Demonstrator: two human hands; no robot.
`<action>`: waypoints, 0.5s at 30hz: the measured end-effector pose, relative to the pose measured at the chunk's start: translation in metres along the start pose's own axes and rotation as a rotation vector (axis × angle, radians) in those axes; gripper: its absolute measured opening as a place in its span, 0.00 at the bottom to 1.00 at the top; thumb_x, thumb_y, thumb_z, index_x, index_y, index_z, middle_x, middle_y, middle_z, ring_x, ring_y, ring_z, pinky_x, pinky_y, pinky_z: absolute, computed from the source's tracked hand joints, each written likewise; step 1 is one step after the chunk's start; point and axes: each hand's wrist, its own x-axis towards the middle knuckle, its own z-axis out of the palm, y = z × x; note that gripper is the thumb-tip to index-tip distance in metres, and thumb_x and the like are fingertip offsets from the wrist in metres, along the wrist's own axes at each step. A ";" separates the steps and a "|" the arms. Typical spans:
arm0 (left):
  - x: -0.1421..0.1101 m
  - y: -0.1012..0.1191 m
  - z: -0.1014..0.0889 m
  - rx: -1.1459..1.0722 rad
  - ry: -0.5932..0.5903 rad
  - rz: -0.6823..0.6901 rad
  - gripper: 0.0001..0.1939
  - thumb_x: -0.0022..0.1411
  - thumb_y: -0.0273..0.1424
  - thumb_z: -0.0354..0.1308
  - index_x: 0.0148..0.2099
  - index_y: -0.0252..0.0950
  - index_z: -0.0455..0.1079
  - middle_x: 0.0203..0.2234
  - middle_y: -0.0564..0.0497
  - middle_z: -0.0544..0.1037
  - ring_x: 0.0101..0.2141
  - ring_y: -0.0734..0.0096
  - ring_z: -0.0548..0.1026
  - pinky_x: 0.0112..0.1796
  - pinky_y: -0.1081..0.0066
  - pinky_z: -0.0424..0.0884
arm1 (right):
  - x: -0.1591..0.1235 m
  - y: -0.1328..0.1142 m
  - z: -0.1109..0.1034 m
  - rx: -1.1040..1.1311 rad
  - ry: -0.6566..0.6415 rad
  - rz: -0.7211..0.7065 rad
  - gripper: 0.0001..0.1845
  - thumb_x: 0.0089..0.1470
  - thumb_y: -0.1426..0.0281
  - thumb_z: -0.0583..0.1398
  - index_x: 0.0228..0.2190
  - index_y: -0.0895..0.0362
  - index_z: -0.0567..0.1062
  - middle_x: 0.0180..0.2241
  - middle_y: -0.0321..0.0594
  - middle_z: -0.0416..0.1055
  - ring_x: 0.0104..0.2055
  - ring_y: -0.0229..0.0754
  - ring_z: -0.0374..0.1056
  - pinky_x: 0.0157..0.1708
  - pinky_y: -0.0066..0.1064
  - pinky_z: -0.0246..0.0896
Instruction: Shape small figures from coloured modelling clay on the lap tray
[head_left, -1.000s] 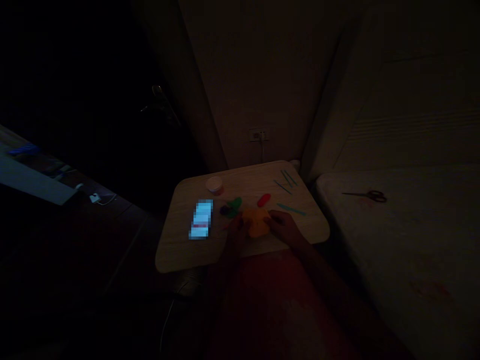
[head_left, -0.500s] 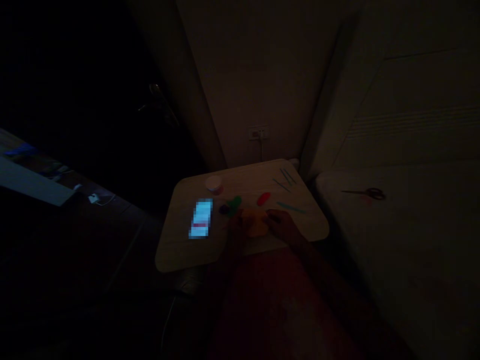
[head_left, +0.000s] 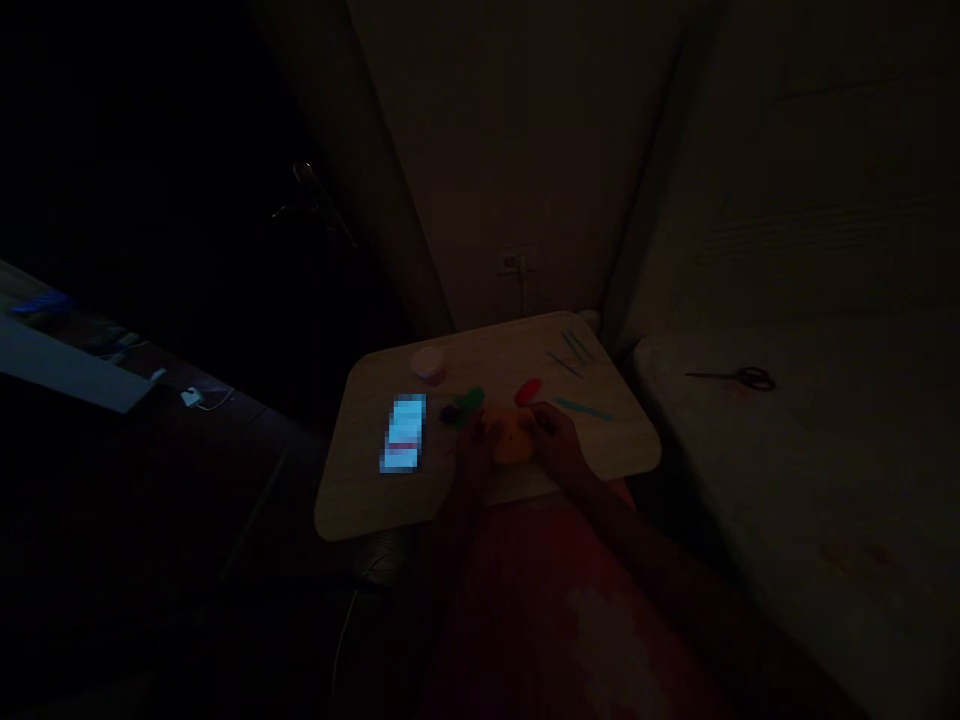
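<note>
In the dim light a flattened orange piece of modelling clay (head_left: pixel 513 443) lies at the near side of a small light wooden table (head_left: pixel 360 505). My left hand (head_left: pixel 474 445) closes on its left edge. My right hand (head_left: pixel 553 437) grips the opposite edge, fingers bent. Small dark marks show on the clay's face. Just beyond my left hand sit a green piece (head_left: pixel 471 399) and a small dark lump (head_left: pixel 449 415). A red oval piece (head_left: pixel 529 391) rests past my right hand. The fingertips are hard to make out in the dark.
A lit phone (head_left: pixel 404 433) lies on the table's left, with a whitish tub (head_left: pixel 428 364) behind it. Several thin sticks (head_left: pixel 576 347) and a teal flat tool (head_left: pixel 583 409) are at the right. Scissors (head_left: pixel 739 377) lie on a pale surface beyond the table's right edge.
My right hand has shifted slightly up and left along the orange clay's edge. Dark marks now show on the clay. The camera view has moved a little.
</note>
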 end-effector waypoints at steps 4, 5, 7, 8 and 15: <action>-0.002 0.000 -0.001 0.054 0.023 -0.022 0.26 0.49 0.46 0.71 0.44 0.35 0.74 0.38 0.45 0.80 0.37 0.62 0.79 0.34 0.69 0.76 | -0.002 0.000 -0.008 -0.127 -0.141 -0.020 0.19 0.49 0.54 0.68 0.33 0.57 0.76 0.31 0.40 0.76 0.32 0.42 0.69 0.31 0.30 0.66; -0.002 0.000 -0.001 0.058 0.031 -0.022 0.26 0.50 0.47 0.71 0.45 0.35 0.74 0.40 0.44 0.81 0.38 0.61 0.79 0.35 0.69 0.76 | -0.002 0.001 -0.008 -0.144 -0.140 -0.010 0.19 0.48 0.54 0.68 0.33 0.57 0.76 0.30 0.40 0.76 0.32 0.42 0.69 0.30 0.31 0.66; -0.002 0.000 -0.002 0.053 0.043 -0.014 0.26 0.51 0.48 0.69 0.46 0.36 0.74 0.42 0.44 0.81 0.39 0.61 0.79 0.37 0.68 0.76 | -0.001 0.002 -0.009 -0.126 -0.112 0.024 0.20 0.49 0.54 0.68 0.33 0.57 0.77 0.32 0.42 0.77 0.33 0.44 0.71 0.31 0.31 0.67; -0.002 0.000 -0.003 0.045 0.047 -0.009 0.26 0.52 0.48 0.68 0.46 0.36 0.74 0.42 0.45 0.81 0.40 0.62 0.79 0.38 0.68 0.76 | -0.001 0.003 -0.009 -0.096 -0.099 0.042 0.21 0.49 0.53 0.68 0.35 0.57 0.78 0.33 0.43 0.78 0.34 0.45 0.72 0.32 0.32 0.68; -0.003 0.000 -0.003 0.023 0.021 0.021 0.22 0.53 0.42 0.68 0.47 0.36 0.72 0.41 0.46 0.79 0.40 0.64 0.78 0.40 0.69 0.75 | -0.002 -0.001 -0.013 0.128 -0.118 0.079 0.23 0.50 0.49 0.67 0.34 0.57 0.78 0.33 0.43 0.78 0.35 0.45 0.73 0.35 0.34 0.70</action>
